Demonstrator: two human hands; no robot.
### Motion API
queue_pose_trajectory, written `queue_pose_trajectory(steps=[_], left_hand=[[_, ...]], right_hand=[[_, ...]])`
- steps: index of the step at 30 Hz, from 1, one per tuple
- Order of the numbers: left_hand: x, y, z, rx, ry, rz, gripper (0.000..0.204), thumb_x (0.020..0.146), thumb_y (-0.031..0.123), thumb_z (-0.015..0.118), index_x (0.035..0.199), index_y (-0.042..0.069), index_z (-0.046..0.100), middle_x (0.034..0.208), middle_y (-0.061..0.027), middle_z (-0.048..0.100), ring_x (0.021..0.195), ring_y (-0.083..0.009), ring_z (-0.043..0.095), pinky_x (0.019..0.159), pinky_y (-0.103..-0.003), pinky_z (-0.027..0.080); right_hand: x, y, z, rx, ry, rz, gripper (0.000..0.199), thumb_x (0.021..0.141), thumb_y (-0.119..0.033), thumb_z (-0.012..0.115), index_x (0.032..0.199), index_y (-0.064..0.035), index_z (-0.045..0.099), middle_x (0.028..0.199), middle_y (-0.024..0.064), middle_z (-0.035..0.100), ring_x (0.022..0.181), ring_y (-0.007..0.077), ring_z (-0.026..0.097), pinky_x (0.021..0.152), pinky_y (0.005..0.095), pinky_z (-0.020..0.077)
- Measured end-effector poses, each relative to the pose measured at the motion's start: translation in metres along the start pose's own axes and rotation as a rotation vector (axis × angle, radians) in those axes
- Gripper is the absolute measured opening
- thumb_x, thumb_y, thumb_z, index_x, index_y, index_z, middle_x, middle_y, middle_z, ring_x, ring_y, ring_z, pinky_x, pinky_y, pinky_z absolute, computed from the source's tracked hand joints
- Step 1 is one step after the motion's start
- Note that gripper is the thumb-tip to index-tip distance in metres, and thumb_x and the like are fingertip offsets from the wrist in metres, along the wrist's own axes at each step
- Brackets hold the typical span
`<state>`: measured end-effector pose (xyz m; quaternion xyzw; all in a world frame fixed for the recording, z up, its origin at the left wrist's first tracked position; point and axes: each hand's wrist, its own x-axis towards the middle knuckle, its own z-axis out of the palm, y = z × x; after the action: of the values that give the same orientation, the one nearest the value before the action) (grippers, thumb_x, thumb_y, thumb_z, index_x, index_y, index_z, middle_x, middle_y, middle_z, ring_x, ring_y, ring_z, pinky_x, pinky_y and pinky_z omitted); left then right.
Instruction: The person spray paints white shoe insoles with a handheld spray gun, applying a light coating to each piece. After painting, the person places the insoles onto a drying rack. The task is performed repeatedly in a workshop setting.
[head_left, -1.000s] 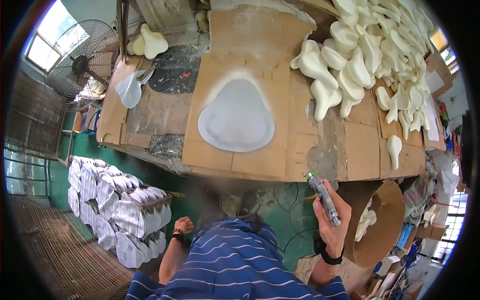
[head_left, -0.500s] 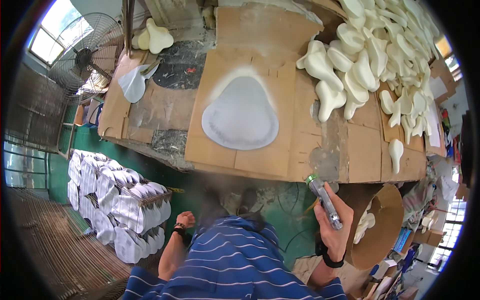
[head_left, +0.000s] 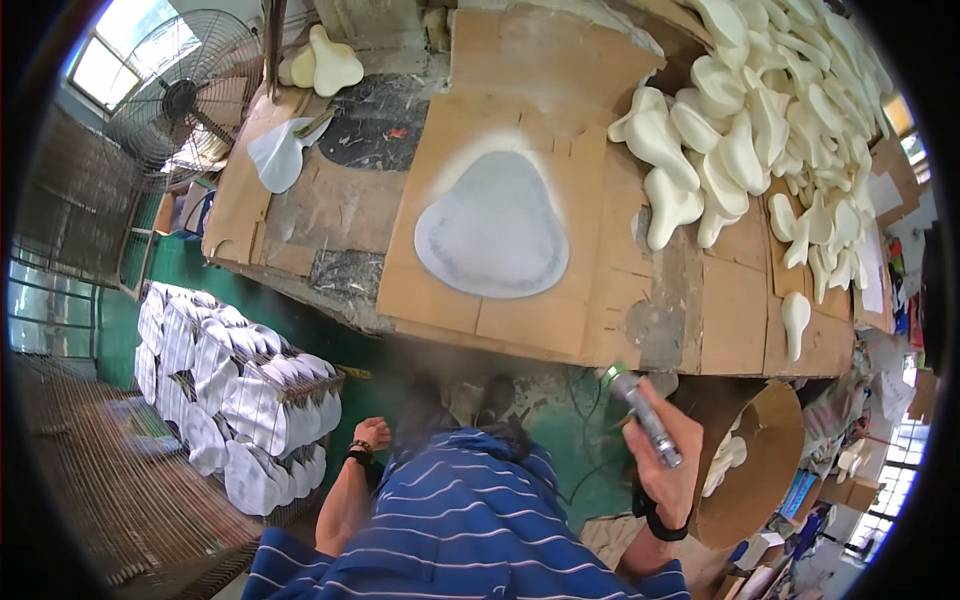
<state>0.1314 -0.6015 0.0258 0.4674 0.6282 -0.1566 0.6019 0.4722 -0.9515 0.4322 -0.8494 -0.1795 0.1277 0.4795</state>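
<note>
My right hand [head_left: 668, 450] is wrapped round a silver spray gun [head_left: 645, 415] with a green ring at its front end, held off the table's near edge. My left hand [head_left: 372, 434] hangs low beside my body, its fingers loosely curled with nothing seen in them. On a brown cardboard sheet [head_left: 420, 300] lies a flat, pale grey, rounded triangular piece [head_left: 492, 235]. A whitish spray halo surrounds its upper edge. Neither hand touches the piece.
Cream moulded foam pieces [head_left: 740, 140] are heaped at the table's right. A wire rack [head_left: 290, 390] with white covered pieces stands lower left. Near the far left are a standing fan [head_left: 180, 98] and a loose pale sheet [head_left: 277, 160]. A cardboard drum [head_left: 765, 470] stands right of me.
The view has shifted slightly, so the table sits a little farther right. My right hand and the spray gun have moved slightly left, with the gun's front end lower in view.
</note>
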Motion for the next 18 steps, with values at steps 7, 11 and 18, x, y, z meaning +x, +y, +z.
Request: queue_pose_trajectory(steps=[7, 11, 18], left_hand=[[0.014, 0.012, 0.006, -0.030, -0.034, 0.060, 0.035, 0.086, 0.015, 0.059, 0.120, 0.006, 0.058, 0.087, -0.0084, 0.066, 0.071, -0.0227, 0.066, 0.059, -0.036, 0.056], [0.015, 0.011, 0.010, -0.080, -0.062, 0.069, 0.032, 0.086, 0.012, 0.058, 0.117, 0.004, 0.059, 0.083, -0.0079, 0.065, 0.065, -0.0206, 0.064, 0.053, -0.034, 0.053], [0.024, 0.002, 0.010, -0.164, -0.140, 0.061, 0.021, 0.086, 0.011, 0.059, 0.106, 0.006, 0.063, 0.074, -0.0047, 0.061, 0.053, -0.0167, 0.058, 0.044, -0.030, 0.044]], right_hand=[[-0.003, 0.001, 0.006, -0.029, 0.012, 0.009, 0.048, 0.074, 0.004, 0.069, 0.121, 0.0020, 0.060, 0.095, 0.0193, 0.067, 0.077, 0.0230, 0.064, 0.072, 0.0293, 0.0492], [-0.006, 0.006, 0.001, -0.018, 0.129, -0.011, 0.046, 0.077, 0.002, 0.068, 0.122, 0.0020, 0.060, 0.092, 0.0166, 0.067, 0.073, 0.0191, 0.061, 0.070, 0.0276, 0.0476], [-0.025, 0.000, -0.013, -0.059, 0.017, 0.017, 0.049, 0.074, 0.003, 0.068, 0.122, 0.0022, 0.060, 0.088, 0.0149, 0.066, 0.070, 0.0190, 0.059, 0.066, 0.0270, 0.0470]])
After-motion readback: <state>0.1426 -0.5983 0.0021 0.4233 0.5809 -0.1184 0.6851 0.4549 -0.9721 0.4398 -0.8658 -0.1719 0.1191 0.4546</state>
